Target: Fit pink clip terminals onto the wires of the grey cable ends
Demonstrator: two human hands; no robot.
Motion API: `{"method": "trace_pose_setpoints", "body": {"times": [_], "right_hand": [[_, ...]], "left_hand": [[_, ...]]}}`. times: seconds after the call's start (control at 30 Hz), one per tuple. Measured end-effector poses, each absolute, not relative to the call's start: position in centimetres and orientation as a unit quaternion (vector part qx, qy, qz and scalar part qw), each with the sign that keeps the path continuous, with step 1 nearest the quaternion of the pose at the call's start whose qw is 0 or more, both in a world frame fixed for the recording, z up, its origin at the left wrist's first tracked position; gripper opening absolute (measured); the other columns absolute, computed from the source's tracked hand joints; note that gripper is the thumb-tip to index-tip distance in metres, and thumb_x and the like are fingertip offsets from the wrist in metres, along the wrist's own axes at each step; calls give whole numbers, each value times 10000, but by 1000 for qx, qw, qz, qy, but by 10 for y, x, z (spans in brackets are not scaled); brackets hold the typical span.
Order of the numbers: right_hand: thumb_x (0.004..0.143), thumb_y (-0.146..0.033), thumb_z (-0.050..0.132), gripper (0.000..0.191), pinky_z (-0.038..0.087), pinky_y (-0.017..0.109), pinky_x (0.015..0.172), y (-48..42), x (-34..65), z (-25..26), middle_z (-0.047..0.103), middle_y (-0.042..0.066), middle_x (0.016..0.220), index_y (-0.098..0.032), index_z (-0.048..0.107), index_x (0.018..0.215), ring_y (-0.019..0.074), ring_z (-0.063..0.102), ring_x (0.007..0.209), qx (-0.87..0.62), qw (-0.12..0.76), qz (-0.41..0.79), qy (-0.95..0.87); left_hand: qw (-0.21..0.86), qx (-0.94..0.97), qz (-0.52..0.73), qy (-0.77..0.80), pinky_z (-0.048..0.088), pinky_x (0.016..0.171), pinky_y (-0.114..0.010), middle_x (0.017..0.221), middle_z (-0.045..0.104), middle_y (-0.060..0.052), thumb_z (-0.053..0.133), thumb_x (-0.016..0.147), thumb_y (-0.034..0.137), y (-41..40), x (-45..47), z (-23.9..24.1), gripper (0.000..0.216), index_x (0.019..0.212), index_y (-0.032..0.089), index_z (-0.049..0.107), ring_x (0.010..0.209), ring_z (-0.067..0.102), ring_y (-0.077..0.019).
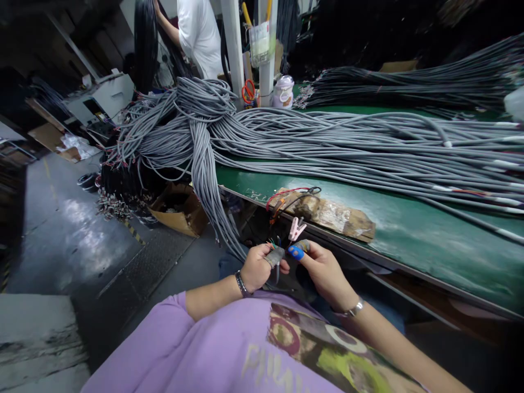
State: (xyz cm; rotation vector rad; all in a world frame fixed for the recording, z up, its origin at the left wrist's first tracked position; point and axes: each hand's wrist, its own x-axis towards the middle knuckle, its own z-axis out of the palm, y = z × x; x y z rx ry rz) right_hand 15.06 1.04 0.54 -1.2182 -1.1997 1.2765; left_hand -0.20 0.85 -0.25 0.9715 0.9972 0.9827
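Cable end [273, 255] | fingers of left hand [256, 268] and right hand [323, 270] pinch it | cardboard box [176, 210]: contents unclear

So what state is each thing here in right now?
left hand: closed on the cable end
right hand: pinching the same cable end, blue cover on thumb
grey cables: heaped loose on the green table, some hanging over its edge
cardboard box: open, on the floor
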Motion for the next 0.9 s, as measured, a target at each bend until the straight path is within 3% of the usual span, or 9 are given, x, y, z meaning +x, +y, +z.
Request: {"method": "trace_pose_setpoints", "body": {"times": [0.47,0.77,0.9], "right_hand": [[675,-468,745,326,395,261,577,8,156,1,541,-12,606,-189,584,623,128,448,591,-470,466,564,-494],[613,-455,799,333,469,293,625,17,161,9,604,7,741,-195,652,762,120,501,613,-394,446,741,-310],[619,-468,798,352,444,280,618,17,161,13,604,-3,706,-186,649,768,116,494,601,-420,424,704,-384]], "left_hand": [[636,418,447,469,445,437,-210,551,606,-4,680,673,580,12,-4,-2,460,731,138,564,428,564,-106],[664,410,418,466,438,418,-210,538,593,4,694,627,617,11,-3,1,511,739,135,566,403,530,-91],[648,436,406,474,436,428,-208,555,603,-6,671,646,633,9,-5,-1,512,716,139,556,423,546,-96]]}}
